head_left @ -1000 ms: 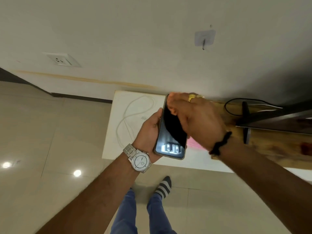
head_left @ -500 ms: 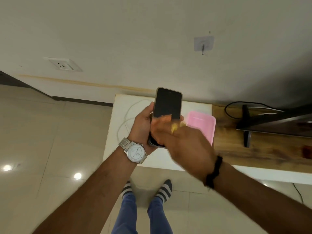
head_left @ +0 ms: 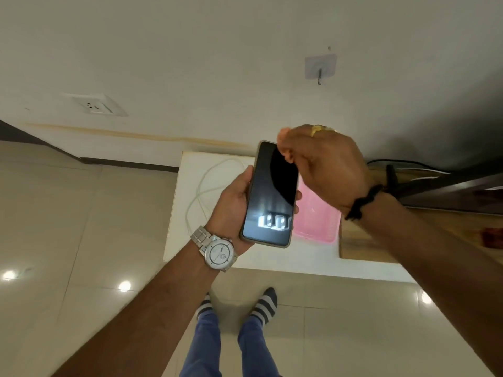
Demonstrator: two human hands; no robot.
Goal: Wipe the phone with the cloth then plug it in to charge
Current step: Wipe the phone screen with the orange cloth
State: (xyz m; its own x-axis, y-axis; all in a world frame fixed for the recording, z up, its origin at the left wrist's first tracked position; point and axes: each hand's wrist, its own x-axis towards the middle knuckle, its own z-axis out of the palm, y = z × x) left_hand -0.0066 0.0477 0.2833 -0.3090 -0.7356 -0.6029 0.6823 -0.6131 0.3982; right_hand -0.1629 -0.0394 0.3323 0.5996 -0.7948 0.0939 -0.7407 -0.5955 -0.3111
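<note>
Head view: left hand [head_left: 234,202] grips phone [head_left: 272,194] by its edges, screen up — right hand [head_left: 324,167] fingers curled at phone's top corner; contents not discernible.

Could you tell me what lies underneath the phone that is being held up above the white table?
Below the phone, gripped by the left hand, a pink tray rests on the white table. The phone and right hand cover much of the tray, hiding its contents.
</note>
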